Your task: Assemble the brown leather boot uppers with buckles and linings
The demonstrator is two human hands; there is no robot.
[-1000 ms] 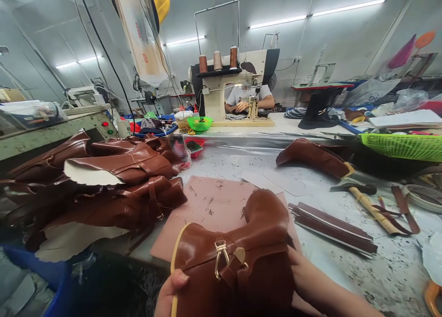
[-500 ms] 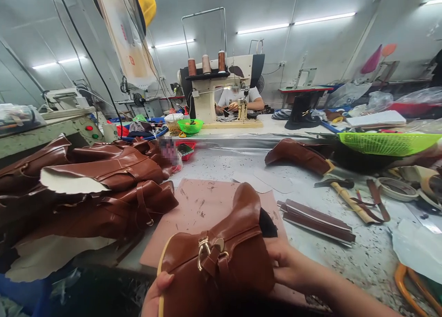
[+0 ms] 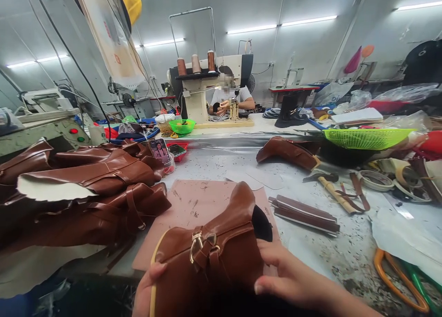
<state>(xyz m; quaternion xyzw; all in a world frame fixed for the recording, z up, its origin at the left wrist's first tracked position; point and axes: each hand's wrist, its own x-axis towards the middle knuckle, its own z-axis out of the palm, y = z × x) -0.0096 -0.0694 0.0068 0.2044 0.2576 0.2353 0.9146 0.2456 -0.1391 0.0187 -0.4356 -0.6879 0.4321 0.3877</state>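
Note:
A brown leather boot upper (image 3: 228, 252) with a gold buckle (image 3: 196, 245) and crossed straps lies sideways in front of me, over a pinkish work board (image 3: 189, 197). At its pale-trimmed left edge my left hand (image 3: 148, 284) is closed, thumb on top and the other fingers mostly hidden underneath. My right hand (image 3: 286, 271) grips the other side beside the black lining (image 3: 261, 224); its thumb lies outside and some fingertips are hidden behind the leather. More brown boot uppers (image 3: 113, 169) are heaped to the left of the board.
Dark brown strips (image 3: 304, 215), a hammer (image 3: 336, 192) and orange-handled scissors (image 3: 397, 280) lie on the right. A green basket (image 3: 369, 138) stands farther back. Another boot upper (image 3: 286, 152) rests beyond the board. Across the table, a person (image 3: 228, 100) sits behind a sewing machine (image 3: 196, 96).
The view has turned slightly right, so the surroundings appear shifted left. My right thumb now shows against the boot upper's outside. Both hands keep hold of it.

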